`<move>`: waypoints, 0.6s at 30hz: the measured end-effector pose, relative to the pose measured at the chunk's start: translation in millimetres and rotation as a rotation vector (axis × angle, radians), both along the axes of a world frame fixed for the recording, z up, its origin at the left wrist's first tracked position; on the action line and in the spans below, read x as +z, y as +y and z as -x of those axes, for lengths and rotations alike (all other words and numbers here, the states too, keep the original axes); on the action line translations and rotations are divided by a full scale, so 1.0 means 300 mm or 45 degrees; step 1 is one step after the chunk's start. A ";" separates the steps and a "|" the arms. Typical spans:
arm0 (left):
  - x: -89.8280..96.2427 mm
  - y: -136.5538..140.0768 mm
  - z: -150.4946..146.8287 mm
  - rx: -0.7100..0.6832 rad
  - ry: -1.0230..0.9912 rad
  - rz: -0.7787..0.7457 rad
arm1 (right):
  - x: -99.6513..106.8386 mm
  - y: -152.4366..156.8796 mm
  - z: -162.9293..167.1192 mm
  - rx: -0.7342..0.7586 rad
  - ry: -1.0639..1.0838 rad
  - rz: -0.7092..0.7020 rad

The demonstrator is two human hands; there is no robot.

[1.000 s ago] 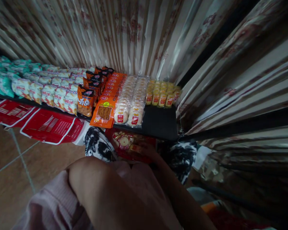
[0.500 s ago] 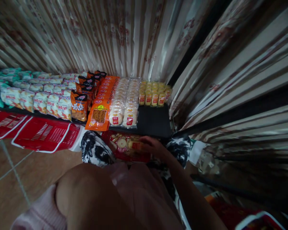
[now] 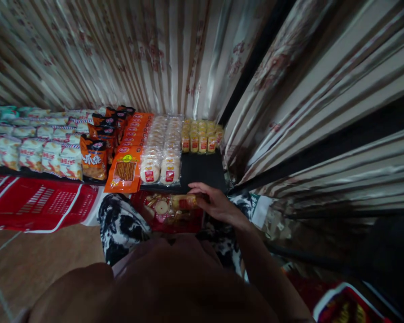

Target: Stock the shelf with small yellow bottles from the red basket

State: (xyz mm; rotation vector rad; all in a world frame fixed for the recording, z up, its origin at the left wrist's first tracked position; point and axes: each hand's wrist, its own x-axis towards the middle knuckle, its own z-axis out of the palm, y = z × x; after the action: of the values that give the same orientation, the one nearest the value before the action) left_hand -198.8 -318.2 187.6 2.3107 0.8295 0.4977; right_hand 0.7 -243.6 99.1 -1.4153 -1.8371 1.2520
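Note:
My right hand (image 3: 213, 202) is above the red basket (image 3: 202, 223) between my knees. Its thumb and fingers are closed around the right end of a yellow snack packet (image 3: 184, 202) with a red label. Beneath the packet the basket holds a pale round piece (image 3: 161, 207) and other wrapped bits too dark to name. Just beyond my hand is the black shelf board (image 3: 204, 169), where similar yellow snack packets (image 3: 202, 137) stand in rows at the right end. My left hand is out of sight.
Left of the yellow packets lie rows of rice cracker packs (image 3: 160, 168), orange stick-snack bags (image 3: 126, 170), dark orange bags (image 3: 94, 158) and white bags (image 3: 49, 154). Pleated curtains (image 3: 168, 58) hang behind. Red baskets (image 3: 37, 202) with white handles sit below left; another (image 3: 343, 305) is at lower right.
The view has turned, so the shelf shifts left and slightly down. My right hand, with the yellow snack packet, has come up nearer the board's front edge.

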 end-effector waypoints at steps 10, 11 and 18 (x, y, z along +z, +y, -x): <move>-0.264 0.409 -0.040 0.129 0.288 0.329 | 0.065 0.048 -0.014 0.136 -0.254 -0.273; -0.290 0.408 -0.041 0.109 0.252 0.375 | 0.061 0.054 -0.014 0.148 -0.279 -0.291; -0.358 0.391 -0.082 0.318 0.085 0.387 | 0.015 0.082 -0.010 -0.066 -0.437 -0.580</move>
State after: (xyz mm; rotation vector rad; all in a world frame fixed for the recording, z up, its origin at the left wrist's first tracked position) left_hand -174.3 -200.9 80.2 1.9652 1.1504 0.3713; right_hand 3.6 -219.0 103.6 -1.4602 -2.1181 0.5302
